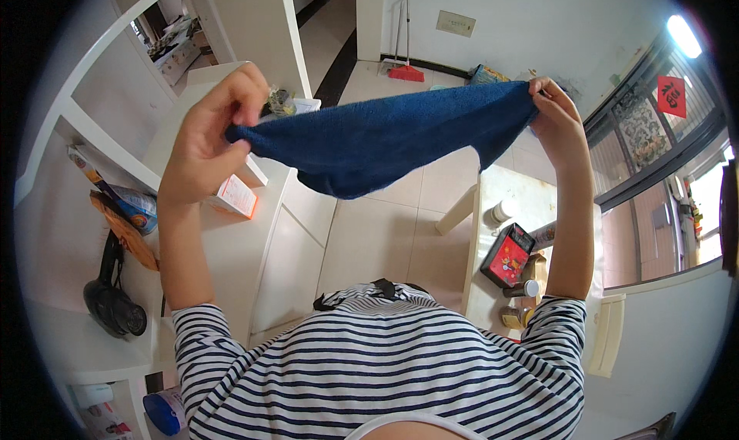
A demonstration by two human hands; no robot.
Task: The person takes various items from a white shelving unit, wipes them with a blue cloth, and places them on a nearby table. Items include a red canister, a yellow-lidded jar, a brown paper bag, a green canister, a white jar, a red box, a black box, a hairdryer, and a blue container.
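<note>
A dark blue cloth, which looks like a towel, is stretched in the air between my two raised hands, its lower edge sagging unevenly. My left hand pinches one corner between thumb and fingers. At the opposite end, my right hand grips the upper corner, and a short flap hangs just below it. Behind and beneath the cloth lies the tiled floor. Below my left hand, a white and orange box stands on the white counter.
A black hair dryer lies on the white shelf at left. On the table at right are a red and black tin and several jars. A red broom leans against the far wall.
</note>
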